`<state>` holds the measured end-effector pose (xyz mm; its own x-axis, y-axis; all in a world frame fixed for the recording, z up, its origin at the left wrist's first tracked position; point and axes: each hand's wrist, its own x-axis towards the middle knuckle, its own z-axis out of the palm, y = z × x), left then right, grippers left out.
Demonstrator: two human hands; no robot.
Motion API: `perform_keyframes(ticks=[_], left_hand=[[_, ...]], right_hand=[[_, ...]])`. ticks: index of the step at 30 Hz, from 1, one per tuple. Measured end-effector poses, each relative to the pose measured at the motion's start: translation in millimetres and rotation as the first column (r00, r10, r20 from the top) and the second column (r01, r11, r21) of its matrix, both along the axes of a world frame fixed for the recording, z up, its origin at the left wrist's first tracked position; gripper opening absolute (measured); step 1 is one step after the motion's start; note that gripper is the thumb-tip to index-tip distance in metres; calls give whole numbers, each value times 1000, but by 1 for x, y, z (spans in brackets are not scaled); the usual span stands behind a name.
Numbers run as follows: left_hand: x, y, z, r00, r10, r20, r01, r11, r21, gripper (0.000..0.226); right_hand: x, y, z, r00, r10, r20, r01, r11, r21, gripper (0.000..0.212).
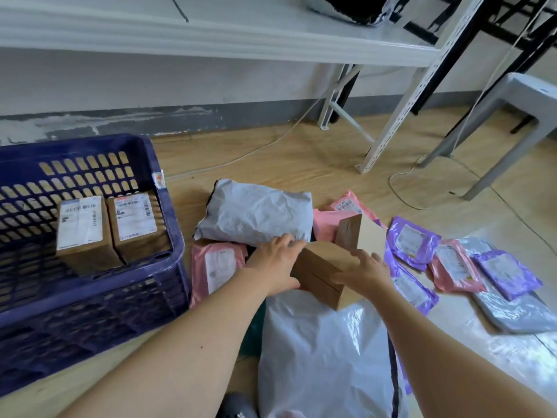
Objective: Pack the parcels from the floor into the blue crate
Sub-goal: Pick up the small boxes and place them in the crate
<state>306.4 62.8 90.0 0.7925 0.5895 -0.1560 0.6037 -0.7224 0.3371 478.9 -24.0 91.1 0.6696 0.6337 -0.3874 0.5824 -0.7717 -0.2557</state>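
Note:
A blue crate [168, 224] stands on the floor at the left with two labelled cardboard boxes [81, 233] upright inside. In the middle of the floor lies a plain brown cardboard box [322, 270]. My left hand [275, 260] grips its left end and my right hand [366, 271] grips its right side. Behind it another brown box [349, 233] stands tilted. Grey poly bags lie beyond [256, 212] and in front [322, 357] of the box. Pink [215, 267] and purple [411, 242] mailers lie around.
A white metal shelf unit stands behind, with a perforated leg [401, 113] reaching the floor at the right. A grey plastic stool [512, 116] is at the far right. White cables [404, 191] trail over the wooden floor. The grey wall runs behind the crate.

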Motion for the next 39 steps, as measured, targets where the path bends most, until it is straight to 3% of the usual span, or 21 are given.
perform_keyframes(ticks=[3, 7, 12, 16, 20, 25, 29, 32, 36, 39], left_hand=[[11, -20, -16, 999, -34, -7, 33, 998, -47, 83], [9, -27, -30, 999, -38, -32, 36, 997, -66, 88], [-10, -16, -35, 994, 101, -44, -104, 992, -69, 95], [-15, -17, -29, 993, 106, -58, -108, 993, -43, 103], [-14, -18, -16, 989, 147, 13, -147, 989, 8, 109], [-18, -14, -2, 984, 165, 72, -165, 986, 1, 116], [-27, -10, 17, 968, 197, 153, -185, 978, -91, 113], [-34, -4, 28, 943, 265, 203, -214, 946, -244, 114], [-47, 3, 48, 884, 399, 245, -281, 871, -403, 115], [-58, 6, 65, 873, 413, 260, -293, 870, -397, 110]], right_hand=[[15, -9, -9, 992, -2, -124, -1, 1000, -17, 95], [23, -13, -23, 966, -8, -259, 19, 999, 38, 99], [10, -4, -21, 976, -39, -213, 84, 975, 206, 72], [-4, 7, -4, 977, -47, -209, 105, 955, 276, 61], [-17, 16, 15, 972, -18, -234, 87, 953, 291, 85], [-41, 27, 38, 965, 66, -254, 5, 963, 271, 93], [-58, 34, 56, 959, 38, -282, 47, 956, 290, 89], [-69, 36, 70, 956, 13, -292, 96, 929, 357, 81], [-86, 39, 87, 899, -104, -425, 327, 805, 495, 67], [-105, 39, 97, 893, -108, -436, 357, 760, 543, 71]])
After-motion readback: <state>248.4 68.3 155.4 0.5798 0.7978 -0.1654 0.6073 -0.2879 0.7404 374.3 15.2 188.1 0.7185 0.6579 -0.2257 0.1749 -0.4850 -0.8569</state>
